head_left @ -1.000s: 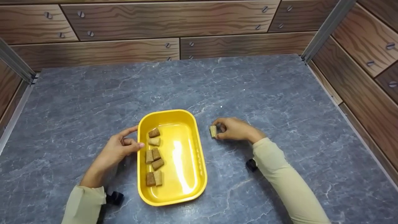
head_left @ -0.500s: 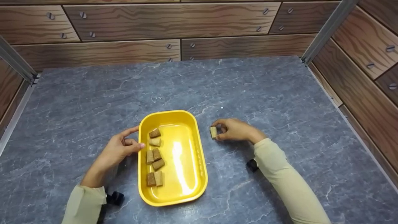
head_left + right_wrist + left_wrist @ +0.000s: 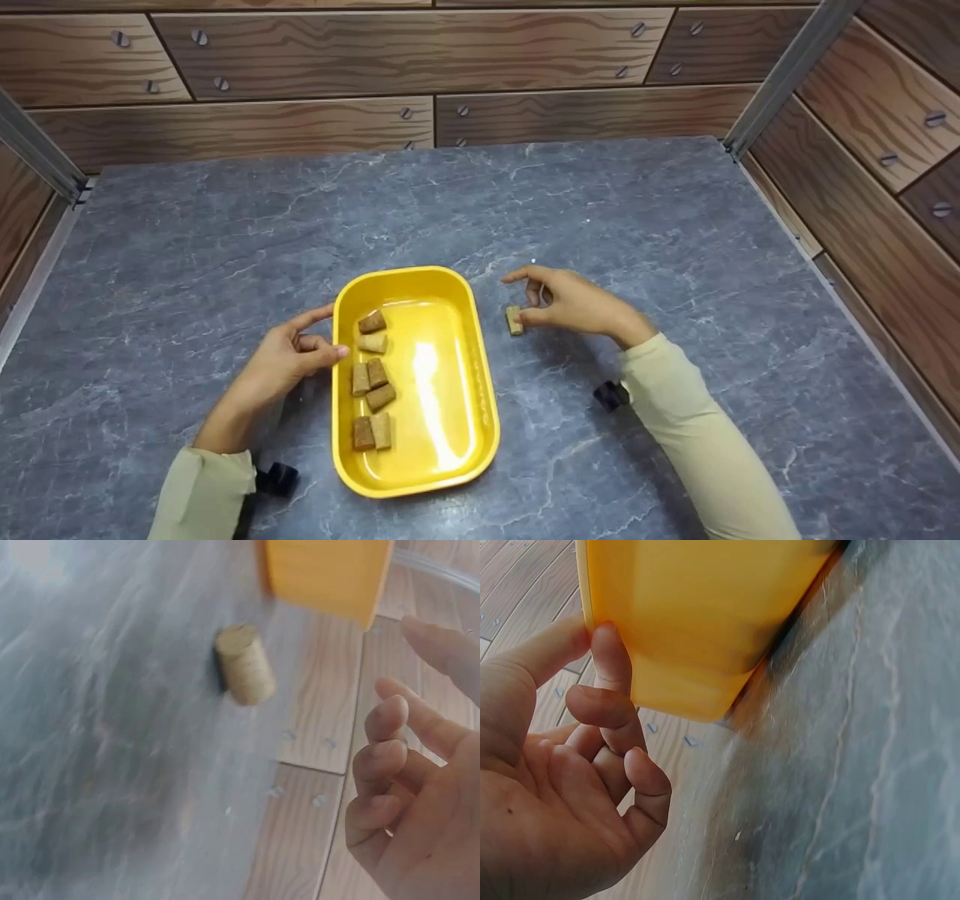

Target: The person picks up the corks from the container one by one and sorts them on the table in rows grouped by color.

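A yellow plastic tray (image 3: 487,409) stands on the table, with several tapered cork stoppers (image 3: 381,396), brown and light tan, lying along its left side. My left hand (image 3: 279,360) pinches the tray's left rim between thumb and index finger; in the left wrist view the other fingers curl loosely below the rim. To the right of the tray, one light tan cork stopper (image 3: 513,320) lies on the tabletop. Over it hovers my right hand (image 3: 574,302), thumb and index finger spread apart. The right wrist view shows the fingers away from that cork stopper (image 3: 246,667).
The grey marbled tabletop (image 3: 420,202) runs back to a wall with a wood-plank print (image 3: 405,49). A similar side panel (image 3: 885,217) stands at the right. Small white specks (image 3: 533,260) dot the tabletop beyond the right hand.
My right hand has let go of the tan cork stopper; its thumb and index finger have parted and the hand has shifted slightly up and right. The left hand and tray stay in place.
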Tool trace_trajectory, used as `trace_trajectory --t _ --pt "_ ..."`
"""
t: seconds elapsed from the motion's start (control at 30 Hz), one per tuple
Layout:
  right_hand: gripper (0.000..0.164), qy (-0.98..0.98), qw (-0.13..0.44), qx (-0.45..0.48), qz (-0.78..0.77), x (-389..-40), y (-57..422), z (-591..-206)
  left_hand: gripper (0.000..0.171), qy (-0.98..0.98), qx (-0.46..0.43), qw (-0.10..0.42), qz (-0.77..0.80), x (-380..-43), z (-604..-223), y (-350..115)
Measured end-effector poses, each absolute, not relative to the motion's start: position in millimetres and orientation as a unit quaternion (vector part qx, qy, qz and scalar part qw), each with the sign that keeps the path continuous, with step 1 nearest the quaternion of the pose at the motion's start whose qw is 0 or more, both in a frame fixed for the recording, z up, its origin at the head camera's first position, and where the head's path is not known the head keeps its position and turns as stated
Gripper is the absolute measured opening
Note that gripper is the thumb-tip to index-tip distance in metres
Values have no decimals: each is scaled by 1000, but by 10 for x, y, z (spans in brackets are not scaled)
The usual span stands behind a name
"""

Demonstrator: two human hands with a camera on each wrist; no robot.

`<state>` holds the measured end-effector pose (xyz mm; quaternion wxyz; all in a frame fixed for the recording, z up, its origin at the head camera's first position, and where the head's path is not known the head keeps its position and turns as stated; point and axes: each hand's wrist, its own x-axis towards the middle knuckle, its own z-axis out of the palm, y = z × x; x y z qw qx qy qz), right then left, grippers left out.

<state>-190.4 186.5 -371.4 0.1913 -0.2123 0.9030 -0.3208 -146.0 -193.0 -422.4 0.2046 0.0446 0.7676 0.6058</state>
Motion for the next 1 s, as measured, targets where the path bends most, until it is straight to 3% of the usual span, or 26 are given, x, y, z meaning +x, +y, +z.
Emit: trace_trajectory --t 0.5,1.0 --pt "49 877 141 -339 -311 -1635 1342 -3636 74 769 42 203 604 -1455 -4236 -1930" --pt "49 865 198 -386 -252 -1370 804 -3724 73 788 30 192 584 -1461 -4240 -1909"
